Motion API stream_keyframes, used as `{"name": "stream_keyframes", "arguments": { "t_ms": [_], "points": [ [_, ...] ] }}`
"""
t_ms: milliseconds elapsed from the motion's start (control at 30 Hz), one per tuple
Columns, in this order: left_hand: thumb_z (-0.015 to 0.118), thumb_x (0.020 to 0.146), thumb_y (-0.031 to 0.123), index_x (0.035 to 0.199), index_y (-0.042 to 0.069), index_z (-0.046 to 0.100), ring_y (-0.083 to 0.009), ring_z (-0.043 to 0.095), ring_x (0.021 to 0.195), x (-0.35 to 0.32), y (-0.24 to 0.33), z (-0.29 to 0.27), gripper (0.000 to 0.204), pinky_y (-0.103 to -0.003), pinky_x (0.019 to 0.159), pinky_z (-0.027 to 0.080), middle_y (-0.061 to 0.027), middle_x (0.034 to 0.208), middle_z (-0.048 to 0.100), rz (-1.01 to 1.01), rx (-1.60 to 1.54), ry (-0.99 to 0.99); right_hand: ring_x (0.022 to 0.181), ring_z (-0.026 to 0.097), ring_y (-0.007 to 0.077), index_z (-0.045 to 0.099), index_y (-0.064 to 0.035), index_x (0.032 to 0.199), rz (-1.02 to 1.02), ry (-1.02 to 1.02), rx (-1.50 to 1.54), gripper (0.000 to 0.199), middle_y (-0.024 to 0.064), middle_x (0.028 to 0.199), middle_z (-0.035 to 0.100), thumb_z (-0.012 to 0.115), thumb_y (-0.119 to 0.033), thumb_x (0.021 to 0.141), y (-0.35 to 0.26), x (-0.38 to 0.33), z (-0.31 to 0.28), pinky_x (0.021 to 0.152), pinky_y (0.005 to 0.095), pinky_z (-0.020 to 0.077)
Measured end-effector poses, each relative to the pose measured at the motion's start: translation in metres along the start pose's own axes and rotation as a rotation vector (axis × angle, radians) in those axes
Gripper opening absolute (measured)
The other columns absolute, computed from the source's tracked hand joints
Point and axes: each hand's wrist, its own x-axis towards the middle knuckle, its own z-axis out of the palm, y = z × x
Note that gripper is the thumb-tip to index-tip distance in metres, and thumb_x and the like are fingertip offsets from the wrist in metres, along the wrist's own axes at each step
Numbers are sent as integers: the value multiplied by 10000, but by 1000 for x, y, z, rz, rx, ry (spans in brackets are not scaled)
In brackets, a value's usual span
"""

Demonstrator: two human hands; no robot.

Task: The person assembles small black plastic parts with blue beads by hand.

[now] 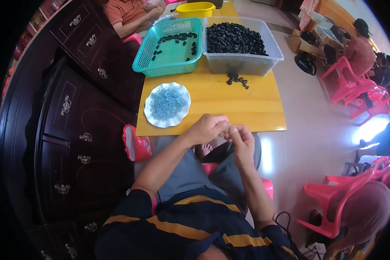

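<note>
My left hand (207, 128) and my right hand (242, 139) meet at the near edge of the wooden table (229, 104), fingers pinched together on a small part that is mostly hidden between them. A white scalloped plate (151, 116) with a heap of pale blue rings (167, 102) lies just to the left of my hands. A few loose black rings (237, 79) lie on the table in front of a clear tub (242, 64) filled with black rings.
A teal basket (164, 60) with several black rings stands beside the tub, a yellow bin (196, 8) behind it. Another person in an orange shirt (126, 12) sits at the far side. Dark cabinets (73, 121) stand left, pink plastic chairs (346, 78) right.
</note>
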Motion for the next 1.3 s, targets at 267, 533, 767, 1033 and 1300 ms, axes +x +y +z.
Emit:
{"name": "stream_keyframes", "arguments": {
  "t_ms": [267, 533, 767, 1033, 1300],
  "points": [
    [565, 938, 198, 1337, -93, 456, -392, 494, 1284, 91, -46, -63, 506, -468, 1056, 426, -274, 1380, 499, 19, 859, 654, 754, 590, 96, 614, -50, 989, 58, 35, 142, 141, 24, 828, 652, 575, -182, 1021, -5, 1, 1, 701, 229, 445],
    [539, 974, 343, 1457, -121, 321, -374, 291, 1438, 111, -78, -26, 705, -449, 1196, 247, -266, 1524, 337, -221, 967, 441, 756, 602, 100, 608, -57, 987, 137, 53, 142, 146, 31, 827, 661, 577, -196, 1019, -9, 0, 1, 704, 228, 445],
    [552, 965, 334, 1456, -64, 363, -377, 282, 1457, 77, -56, 11, 660, -491, 1182, 253, -226, 1553, 333, -39, 938, 344, 763, 604, 98, 606, -53, 986, 152, 31, 126, 152, 40, 836, 669, 573, -198, 1021, -7, 2, -2, 707, 228, 444],
    [600, 942, 304, 1477, 37, 402, -367, 291, 1458, 87, -54, 24, 630, -496, 1178, 254, -172, 1571, 339, 180, 876, 283, 743, 589, 86, 611, -51, 992, 157, 42, 124, 149, 28, 822, 652, 571, -193, 1021, -9, 1, 3, 689, 207, 432],
    [652, 903, 104, 1209, 1, 652, -264, 696, 964, 34, -34, 0, 323, -338, 851, 551, -165, 1080, 704, 280, 119, 374, 762, 618, 99, 617, -64, 999, 202, 121, 199, 124, 25, 837, 657, 592, -185, 1009, -10, 1, -3, 719, 230, 486]
  ]
}}
